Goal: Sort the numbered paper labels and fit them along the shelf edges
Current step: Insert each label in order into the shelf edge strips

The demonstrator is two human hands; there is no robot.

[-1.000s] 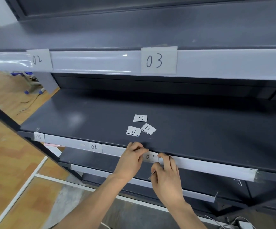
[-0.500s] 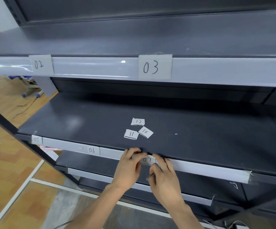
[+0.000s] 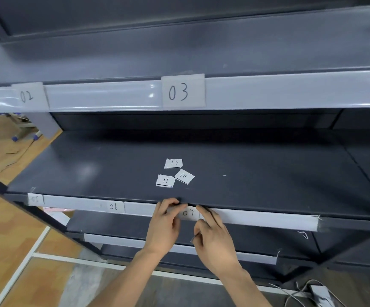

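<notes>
Apparently handwritten, label 07 (image 3: pixel 188 212) sits between both hands.

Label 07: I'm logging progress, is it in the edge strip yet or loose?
In the strip: label 07 sits on the shelf edge strip, both hands' fingertips on it.

The dark grey shelf (image 3: pixel 91 173) carries three loose paper labels near its front: 12 (image 3: pixel 173 163) behind, 11 (image 3: pixel 165 180) and 10 (image 3: pixel 184 176) side by side.
</notes>
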